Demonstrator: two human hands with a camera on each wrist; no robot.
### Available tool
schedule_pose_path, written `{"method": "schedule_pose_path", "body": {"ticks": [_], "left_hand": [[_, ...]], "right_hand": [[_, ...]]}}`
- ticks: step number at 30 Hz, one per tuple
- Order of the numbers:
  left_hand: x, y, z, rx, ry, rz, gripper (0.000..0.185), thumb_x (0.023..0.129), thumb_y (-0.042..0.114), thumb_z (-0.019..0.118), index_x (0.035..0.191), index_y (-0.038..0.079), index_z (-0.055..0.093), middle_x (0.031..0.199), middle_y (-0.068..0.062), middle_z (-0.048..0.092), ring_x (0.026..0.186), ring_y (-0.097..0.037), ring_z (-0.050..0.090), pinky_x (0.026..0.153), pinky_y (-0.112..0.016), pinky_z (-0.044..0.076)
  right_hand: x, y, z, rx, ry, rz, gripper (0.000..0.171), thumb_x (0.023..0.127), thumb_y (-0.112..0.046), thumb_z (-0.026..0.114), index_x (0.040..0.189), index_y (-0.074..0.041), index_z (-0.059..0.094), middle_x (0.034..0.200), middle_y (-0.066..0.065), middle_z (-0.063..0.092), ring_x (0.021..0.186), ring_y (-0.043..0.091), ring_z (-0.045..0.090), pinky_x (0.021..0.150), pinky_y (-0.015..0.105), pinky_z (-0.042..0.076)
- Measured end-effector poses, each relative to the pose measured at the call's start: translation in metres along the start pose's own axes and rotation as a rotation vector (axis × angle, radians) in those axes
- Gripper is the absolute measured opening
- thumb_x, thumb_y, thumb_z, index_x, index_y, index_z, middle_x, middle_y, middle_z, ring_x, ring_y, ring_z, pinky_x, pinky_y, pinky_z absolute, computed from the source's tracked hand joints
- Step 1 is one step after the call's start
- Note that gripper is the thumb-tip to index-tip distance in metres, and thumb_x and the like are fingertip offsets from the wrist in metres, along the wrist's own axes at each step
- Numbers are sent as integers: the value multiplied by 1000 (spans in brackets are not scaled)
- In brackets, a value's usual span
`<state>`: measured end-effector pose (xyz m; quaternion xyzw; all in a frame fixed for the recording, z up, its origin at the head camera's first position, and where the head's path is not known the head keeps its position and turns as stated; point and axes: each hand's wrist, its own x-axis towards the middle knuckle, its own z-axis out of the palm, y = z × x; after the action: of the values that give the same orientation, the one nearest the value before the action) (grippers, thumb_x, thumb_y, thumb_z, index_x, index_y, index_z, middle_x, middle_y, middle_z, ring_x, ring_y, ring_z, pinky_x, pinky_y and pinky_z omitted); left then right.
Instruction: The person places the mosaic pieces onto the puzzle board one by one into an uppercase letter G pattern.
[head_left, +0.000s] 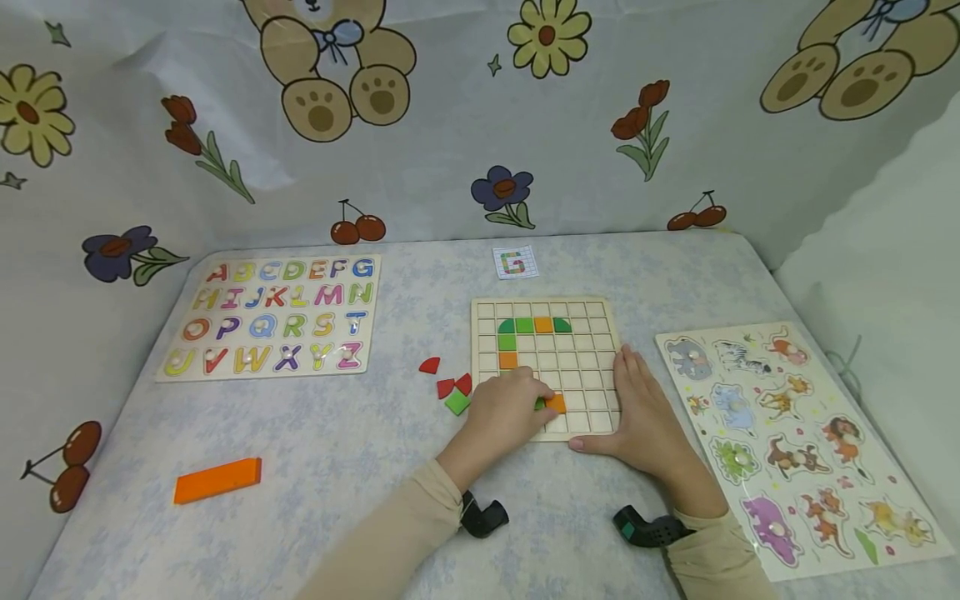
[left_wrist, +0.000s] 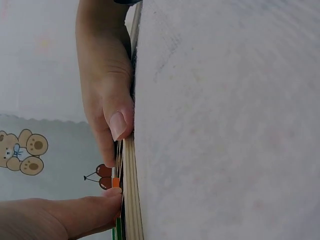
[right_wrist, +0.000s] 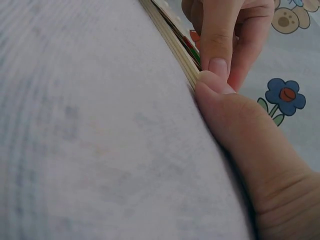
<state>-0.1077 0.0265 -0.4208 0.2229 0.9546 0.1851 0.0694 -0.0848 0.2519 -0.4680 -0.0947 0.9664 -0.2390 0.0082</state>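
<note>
A wooden grid board (head_left: 592, 377) lies in the middle of the table, with green and orange tiles set along its upper and left cells. My left hand (head_left: 506, 408) reaches over the near part of the board, thumb and forefinger pinching an orange square tile (head_left: 556, 403). Beside that tile a green tile (head_left: 539, 404) shows, partly hidden by the fingers. My right hand (head_left: 645, 425) rests against the board, fingers straight along its right side and thumb at its near edge. In the right wrist view the right thumb (right_wrist: 220, 95) touches the edge close to the left fingertips.
Left of the board lie several red quarter-round tiles (head_left: 429, 365) and a green square tile (head_left: 457, 402). Behind it is a pattern card (head_left: 515, 262). An alphabet board (head_left: 262, 316) stands far left, an orange block (head_left: 217, 481) near left, an animal puzzle board (head_left: 813, 454) at right.
</note>
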Motion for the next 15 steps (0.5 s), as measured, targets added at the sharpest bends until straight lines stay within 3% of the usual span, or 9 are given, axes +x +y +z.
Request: {"method": "schedule_pose_path", "body": {"ticks": [15], "left_hand": [[-2,2,-1,-93,56,-69,23,85,34,78,106,26,79,99,6,70,68,-13,62,46,-21,37]], "right_hand": [[-1,-1,-1,3,3,-1,150,57,-71,84,156,4,0,165,23,0,154,42,2,118,62,16]]}}
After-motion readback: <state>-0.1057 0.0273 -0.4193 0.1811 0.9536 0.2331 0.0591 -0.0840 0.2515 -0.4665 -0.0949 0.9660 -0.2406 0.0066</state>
